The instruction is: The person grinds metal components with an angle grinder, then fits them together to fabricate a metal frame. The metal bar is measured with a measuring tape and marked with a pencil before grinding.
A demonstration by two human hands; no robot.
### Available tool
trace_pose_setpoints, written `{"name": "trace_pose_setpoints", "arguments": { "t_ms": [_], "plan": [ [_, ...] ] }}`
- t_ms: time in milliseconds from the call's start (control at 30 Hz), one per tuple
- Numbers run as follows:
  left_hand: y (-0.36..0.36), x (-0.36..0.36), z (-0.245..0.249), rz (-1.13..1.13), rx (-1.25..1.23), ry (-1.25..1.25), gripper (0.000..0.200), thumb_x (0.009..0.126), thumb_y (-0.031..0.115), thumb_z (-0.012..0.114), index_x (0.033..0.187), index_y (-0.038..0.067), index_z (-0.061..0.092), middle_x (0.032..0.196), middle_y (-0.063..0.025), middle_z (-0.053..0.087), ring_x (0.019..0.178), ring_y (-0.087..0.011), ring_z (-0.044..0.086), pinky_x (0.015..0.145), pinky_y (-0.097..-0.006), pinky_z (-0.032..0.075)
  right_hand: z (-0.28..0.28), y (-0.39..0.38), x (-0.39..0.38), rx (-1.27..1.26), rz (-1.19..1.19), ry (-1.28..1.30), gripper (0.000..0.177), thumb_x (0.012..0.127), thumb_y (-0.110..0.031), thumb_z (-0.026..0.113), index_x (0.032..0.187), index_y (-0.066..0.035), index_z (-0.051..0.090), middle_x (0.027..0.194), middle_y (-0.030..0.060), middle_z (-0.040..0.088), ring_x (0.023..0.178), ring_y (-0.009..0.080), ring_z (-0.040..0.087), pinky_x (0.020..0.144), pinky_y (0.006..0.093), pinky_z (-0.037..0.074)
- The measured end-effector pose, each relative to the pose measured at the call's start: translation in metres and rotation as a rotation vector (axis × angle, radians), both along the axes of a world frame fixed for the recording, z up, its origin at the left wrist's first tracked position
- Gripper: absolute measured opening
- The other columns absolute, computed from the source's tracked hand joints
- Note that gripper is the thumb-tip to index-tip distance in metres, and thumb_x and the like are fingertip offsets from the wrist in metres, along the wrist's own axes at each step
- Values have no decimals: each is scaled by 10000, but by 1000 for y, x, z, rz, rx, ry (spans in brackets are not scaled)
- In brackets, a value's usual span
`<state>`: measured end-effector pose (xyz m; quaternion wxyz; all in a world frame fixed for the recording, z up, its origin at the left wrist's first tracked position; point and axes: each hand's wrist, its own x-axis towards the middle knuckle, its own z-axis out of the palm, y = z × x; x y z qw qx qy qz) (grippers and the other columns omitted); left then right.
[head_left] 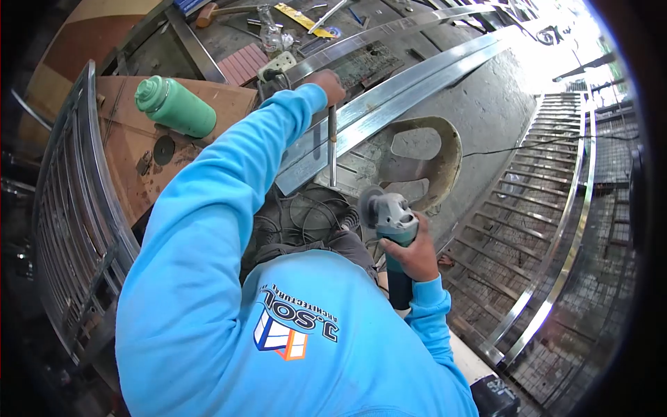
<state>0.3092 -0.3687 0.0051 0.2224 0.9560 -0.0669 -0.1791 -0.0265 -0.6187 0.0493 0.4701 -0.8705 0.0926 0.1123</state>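
Note:
My right hand [415, 251] is wrapped around the body of an angle grinder [397, 217]. The grinder's disc side faces left, close to the lower end of a short metal bar [333, 149]. That bar hangs down from my closed left hand [329, 87], which grips its upper end in front of two long steel channels [389, 104]. My left fingers are partly hidden by the back of the hand. Just beyond the bar lies a worn plastic chair seat [445, 149] with cut-outs.
On the left, a green bottle [182, 108] lies on a brown board [118, 153] beside a dark disc [164, 149]. Metal grilles stand left [76, 208] and right [535, 201]. A power outlet [276, 65], a hammer [208, 14] and a yellow ruler [303, 19] lie at the back.

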Motion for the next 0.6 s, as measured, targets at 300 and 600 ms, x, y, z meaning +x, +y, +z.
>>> {"name": "trace_pose_setpoints", "arguments": {
  "t_ms": [300, 600],
  "plan": [
    [11, 4, -19, -42, -149, 80, 334, 896, 300, 517, 950, 25, 699, 1010, -205, 704, 975, -373, 656, 865, -454, 496, -7, 11, 81, -31, 389, -59, 896, 667, -327, 866, 1344, -62, 342, 961, 289, 673, 903, 480, 667, 782, 504, 543],
    [-6, 3, 3, -220, -58, 170, 312, 961, 251, 470, 1065, 34, 668, 935, -155, 689, 899, -327, 649, 836, -429, 505, -22, 28, 134, -170, 720, 35, 963, 660, -340, 830, 1411, -4, 330, 915, 306, 670, 871, 488, 654, 773, 524, 530]
  ]
}}
